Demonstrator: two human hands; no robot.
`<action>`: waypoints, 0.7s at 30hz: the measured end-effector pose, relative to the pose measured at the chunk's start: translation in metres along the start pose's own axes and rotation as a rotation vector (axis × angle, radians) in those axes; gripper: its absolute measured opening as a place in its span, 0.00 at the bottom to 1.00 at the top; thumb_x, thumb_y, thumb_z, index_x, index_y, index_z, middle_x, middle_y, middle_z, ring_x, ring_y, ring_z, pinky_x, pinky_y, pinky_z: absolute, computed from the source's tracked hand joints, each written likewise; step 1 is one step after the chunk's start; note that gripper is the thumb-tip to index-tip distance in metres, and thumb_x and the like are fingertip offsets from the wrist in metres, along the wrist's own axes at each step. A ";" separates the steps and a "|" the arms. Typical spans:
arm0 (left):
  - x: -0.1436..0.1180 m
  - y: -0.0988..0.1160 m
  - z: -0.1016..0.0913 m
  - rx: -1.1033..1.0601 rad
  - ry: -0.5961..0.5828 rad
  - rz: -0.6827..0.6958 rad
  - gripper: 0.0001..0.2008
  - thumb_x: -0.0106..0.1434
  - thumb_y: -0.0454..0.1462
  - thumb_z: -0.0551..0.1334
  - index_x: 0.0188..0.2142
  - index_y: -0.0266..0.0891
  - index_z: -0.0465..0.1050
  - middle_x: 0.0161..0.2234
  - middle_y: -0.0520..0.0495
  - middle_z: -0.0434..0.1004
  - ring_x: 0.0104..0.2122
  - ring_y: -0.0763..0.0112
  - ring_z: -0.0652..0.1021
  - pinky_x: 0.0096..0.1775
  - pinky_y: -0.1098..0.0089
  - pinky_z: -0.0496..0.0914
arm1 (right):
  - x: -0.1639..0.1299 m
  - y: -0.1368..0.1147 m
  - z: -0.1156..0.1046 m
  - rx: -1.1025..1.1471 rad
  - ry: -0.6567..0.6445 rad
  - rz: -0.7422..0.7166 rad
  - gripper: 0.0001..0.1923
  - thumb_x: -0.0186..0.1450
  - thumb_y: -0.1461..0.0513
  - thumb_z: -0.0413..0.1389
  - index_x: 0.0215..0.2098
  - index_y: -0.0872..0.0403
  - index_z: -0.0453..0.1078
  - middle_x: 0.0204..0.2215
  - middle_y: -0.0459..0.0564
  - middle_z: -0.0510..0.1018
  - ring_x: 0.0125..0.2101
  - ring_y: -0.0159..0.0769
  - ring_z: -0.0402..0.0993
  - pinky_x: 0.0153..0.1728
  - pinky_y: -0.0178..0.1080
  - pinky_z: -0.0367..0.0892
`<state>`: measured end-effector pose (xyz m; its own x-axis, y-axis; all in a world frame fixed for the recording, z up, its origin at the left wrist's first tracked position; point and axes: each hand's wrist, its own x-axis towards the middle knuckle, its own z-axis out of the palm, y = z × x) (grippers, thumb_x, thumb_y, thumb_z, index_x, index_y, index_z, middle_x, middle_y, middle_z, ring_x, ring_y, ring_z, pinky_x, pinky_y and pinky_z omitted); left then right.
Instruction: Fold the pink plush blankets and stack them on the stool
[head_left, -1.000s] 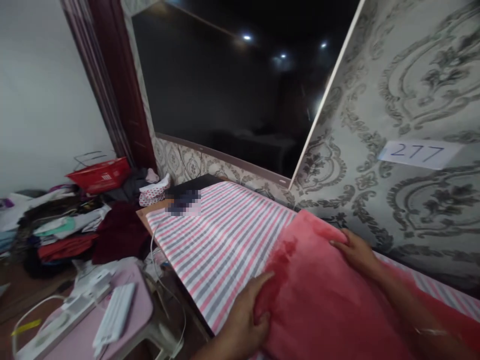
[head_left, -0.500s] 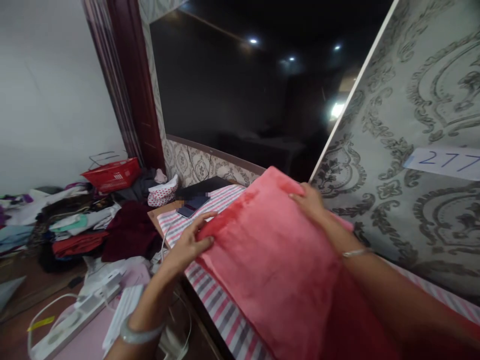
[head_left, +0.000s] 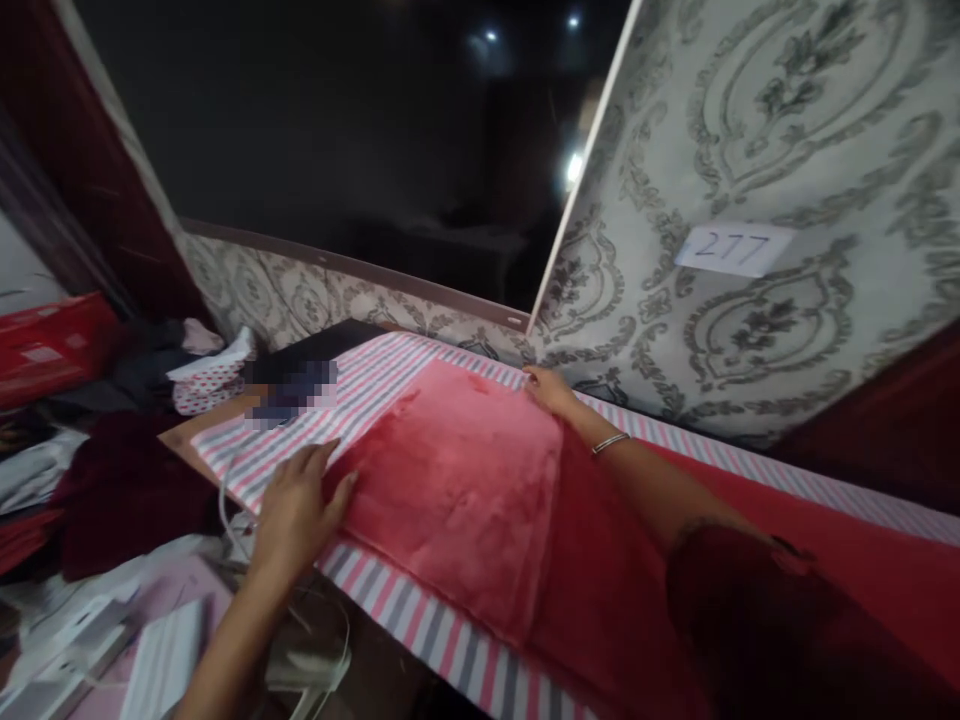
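**Pink cloth flat between my two hands**

The pink cloth [head_left: 457, 490] lies spread on the striped cover [head_left: 375, 380], and it sits squarely between my hands. My left hand [head_left: 296, 510] rests at its near-left corner, palm down, fingers loose and open, the fingertips just on the cloth's edge and the heel of the hand on the stripes. I am pressing, not pinching; nothing is gripped there. My right hand [head_left: 551, 390] reaches across to the far corner, against the patterned wall [head_left: 750, 130], fingers flat on the cloth's top edge. I cannot tell whether the fingertips pinch the hem or only lie on it.

So the cloth's folded end runs from my left hand up and away to my right hand, a slanted line across the table. Its long axis runs the other way, back toward my body and off to the right under my right forearm, where it darkens to a deeper red. The left hand is the nearer one to me; the right is stretched out farthest.

Beyond my left hand, further along the stripes, lies a dark flat object [head_left: 315, 350], well apart from the cloth. A white cable [head_left: 225, 500] hangs off the table edge just beside my left wrist.
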<state>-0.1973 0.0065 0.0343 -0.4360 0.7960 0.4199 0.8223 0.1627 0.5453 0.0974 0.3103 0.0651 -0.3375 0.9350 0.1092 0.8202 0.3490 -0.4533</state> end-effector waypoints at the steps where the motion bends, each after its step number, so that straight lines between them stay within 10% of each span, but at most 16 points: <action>1: -0.005 0.011 0.004 0.030 0.013 0.089 0.31 0.61 0.52 0.56 0.55 0.35 0.73 0.53 0.32 0.76 0.55 0.42 0.74 0.58 0.45 0.66 | -0.006 0.010 -0.008 0.007 0.019 0.038 0.22 0.68 0.62 0.56 0.59 0.57 0.72 0.53 0.58 0.79 0.53 0.46 0.74 0.54 0.39 0.65; 6: -0.047 0.079 0.042 -0.035 -0.227 0.473 0.27 0.69 0.46 0.52 0.64 0.38 0.65 0.64 0.36 0.69 0.63 0.52 0.69 0.64 0.49 0.61 | -0.039 0.037 -0.027 0.090 0.026 0.206 0.17 0.72 0.57 0.49 0.48 0.57 0.76 0.40 0.57 0.83 0.43 0.46 0.80 0.46 0.42 0.71; 11: -0.077 0.123 0.079 -0.039 -0.417 0.580 0.34 0.68 0.46 0.57 0.70 0.36 0.54 0.69 0.33 0.57 0.69 0.50 0.59 0.66 0.46 0.55 | -0.052 0.032 -0.014 0.221 -0.040 0.306 0.17 0.72 0.52 0.51 0.42 0.56 0.74 0.28 0.53 0.81 0.24 0.38 0.77 0.30 0.39 0.73; 21: -0.113 0.150 0.099 0.108 -0.487 0.585 0.39 0.63 0.45 0.64 0.69 0.32 0.55 0.71 0.26 0.48 0.71 0.39 0.49 0.65 0.33 0.47 | -0.053 0.037 0.008 0.188 0.133 0.309 0.19 0.65 0.64 0.54 0.54 0.57 0.70 0.48 0.57 0.79 0.48 0.44 0.76 0.47 0.39 0.70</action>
<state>0.0114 -0.0015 -0.0036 0.2709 0.9328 0.2377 0.9115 -0.3280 0.2483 0.1418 0.2730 0.0354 -0.0140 0.9986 0.0503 0.7704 0.0428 -0.6362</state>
